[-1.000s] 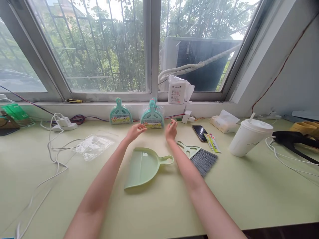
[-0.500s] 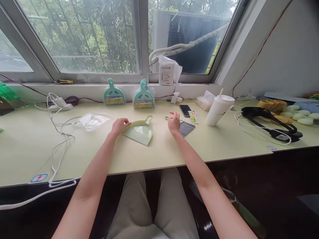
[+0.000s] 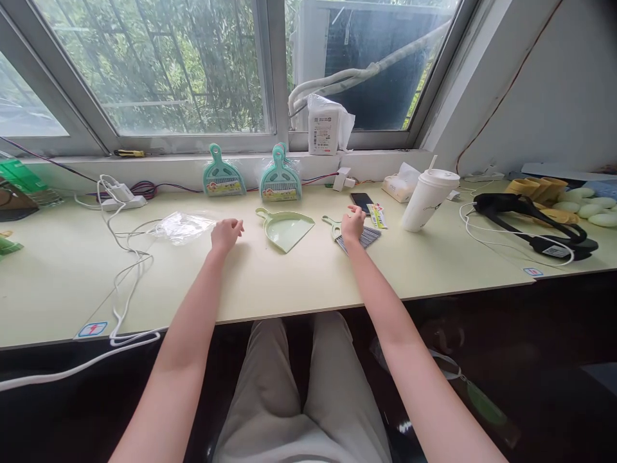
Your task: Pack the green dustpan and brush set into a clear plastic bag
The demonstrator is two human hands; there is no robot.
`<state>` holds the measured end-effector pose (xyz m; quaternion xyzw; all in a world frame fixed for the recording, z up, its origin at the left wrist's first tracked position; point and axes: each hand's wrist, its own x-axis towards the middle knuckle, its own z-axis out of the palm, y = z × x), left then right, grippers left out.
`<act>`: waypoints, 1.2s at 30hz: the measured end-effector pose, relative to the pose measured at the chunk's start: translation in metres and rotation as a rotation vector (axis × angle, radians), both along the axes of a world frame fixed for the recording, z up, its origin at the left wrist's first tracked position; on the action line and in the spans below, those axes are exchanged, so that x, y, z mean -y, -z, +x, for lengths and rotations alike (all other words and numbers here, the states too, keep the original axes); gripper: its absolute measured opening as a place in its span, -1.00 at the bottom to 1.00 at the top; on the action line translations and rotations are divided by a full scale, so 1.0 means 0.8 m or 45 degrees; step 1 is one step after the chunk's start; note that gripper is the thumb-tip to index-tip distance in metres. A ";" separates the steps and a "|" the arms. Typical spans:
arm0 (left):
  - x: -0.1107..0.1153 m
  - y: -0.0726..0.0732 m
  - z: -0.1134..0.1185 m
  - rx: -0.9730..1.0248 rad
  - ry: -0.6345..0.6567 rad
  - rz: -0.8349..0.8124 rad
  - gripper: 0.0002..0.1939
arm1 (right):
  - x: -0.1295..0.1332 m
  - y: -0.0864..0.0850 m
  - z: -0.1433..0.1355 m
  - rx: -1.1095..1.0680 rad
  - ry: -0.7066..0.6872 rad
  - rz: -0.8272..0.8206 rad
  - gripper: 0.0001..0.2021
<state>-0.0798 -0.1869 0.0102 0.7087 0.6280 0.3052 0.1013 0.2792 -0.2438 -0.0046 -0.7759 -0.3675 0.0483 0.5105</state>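
A pale green dustpan (image 3: pixel 288 230) lies on the table in front of me, its handle pointing to the upper left. To its left, my left hand (image 3: pixel 226 235) is clear of it, with loosely bent fingers and nothing in them. A small hand brush (image 3: pixel 370 237) with grey bristles and a green handle lies right of the dustpan. Over the brush is my right hand (image 3: pixel 353 222), its fingers loosely curled and apart, hiding the brush's middle; I see no grip on it. Behind the brush lie a dark phone (image 3: pixel 360 202) and a yellow-green label card (image 3: pixel 378 216).
Packaged teal dustpan sets (image 3: pixel 223 173) lean against the sill. A white lidded cup (image 3: pixel 427 202) with a straw stands at right, near a tissue pack (image 3: pixel 398 188) and a black strap-like device (image 3: pixel 535 225). Clear plastic wrap (image 3: pixel 182 227) and white cables (image 3: pixel 130 283) lie left.
The dustpan has been turned, its handle swinging from upper right to upper left, and my left hand has let go of it. My right hand has shifted slightly right above the still brush.
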 end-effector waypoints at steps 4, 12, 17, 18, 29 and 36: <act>-0.005 0.004 -0.018 0.066 -0.194 0.029 -0.60 | 0.003 -0.006 0.002 0.014 0.005 -0.032 -0.57; 0.000 0.001 -0.008 -0.051 -0.184 0.011 -0.61 | 0.020 -0.020 0.016 0.551 -0.084 -0.433 -0.72; 0.009 0.008 0.024 -0.125 -0.045 0.100 -0.67 | 0.018 -0.023 0.016 0.668 -0.226 -0.842 -0.74; 0.013 0.010 0.032 -0.179 0.036 0.175 -0.65 | 0.017 -0.022 0.013 0.675 -0.261 -0.850 -0.73; 0.029 0.032 0.085 -0.197 0.859 0.136 -0.60 | 0.009 -0.010 -0.009 0.609 -0.213 -0.455 -0.75; 0.066 0.021 0.122 -0.202 1.030 0.367 -0.56 | 0.011 -0.009 -0.056 0.688 -0.769 -0.311 -0.83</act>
